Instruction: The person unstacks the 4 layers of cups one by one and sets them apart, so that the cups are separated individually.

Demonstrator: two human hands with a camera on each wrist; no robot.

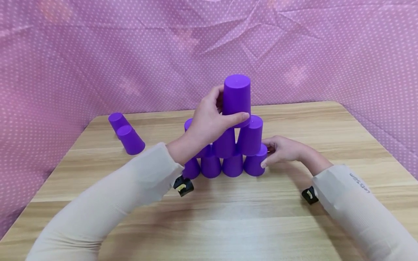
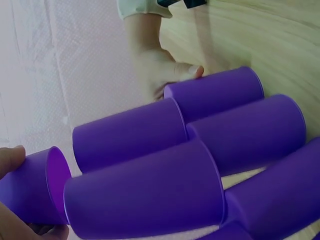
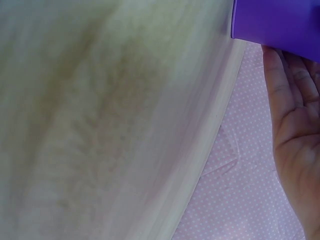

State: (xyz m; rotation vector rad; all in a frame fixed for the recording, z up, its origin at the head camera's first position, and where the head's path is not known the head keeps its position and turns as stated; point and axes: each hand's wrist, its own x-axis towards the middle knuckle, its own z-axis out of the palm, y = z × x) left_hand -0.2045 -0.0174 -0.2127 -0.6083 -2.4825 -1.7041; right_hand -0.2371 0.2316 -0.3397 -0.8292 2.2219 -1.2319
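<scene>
My left hand (image 1: pixel 209 117) grips an upside-down purple cup (image 1: pixel 237 98) at the top of a cup pyramid, thumb across its front near the rim. In the left wrist view this held cup (image 2: pixel 27 185) has its open end at the bases of the second-row cups (image 2: pixel 145 192). My right hand (image 1: pixel 287 149) holds the rightmost bottom-row cup (image 1: pixel 254 166) at its side, thumb in front and fingers behind. Several bottom-row cups stand upside down side by side. The left part of the second row is partly hidden behind my left hand and wrist.
Two more purple cups (image 1: pixel 130 141) stand upside down at the back left, one in front of the other. The wooden table (image 1: pixel 228 224) ends at a pink dotted cloth (image 1: pixel 147 54) behind it. Small black devices (image 1: pixel 183 186) hang under both wrists.
</scene>
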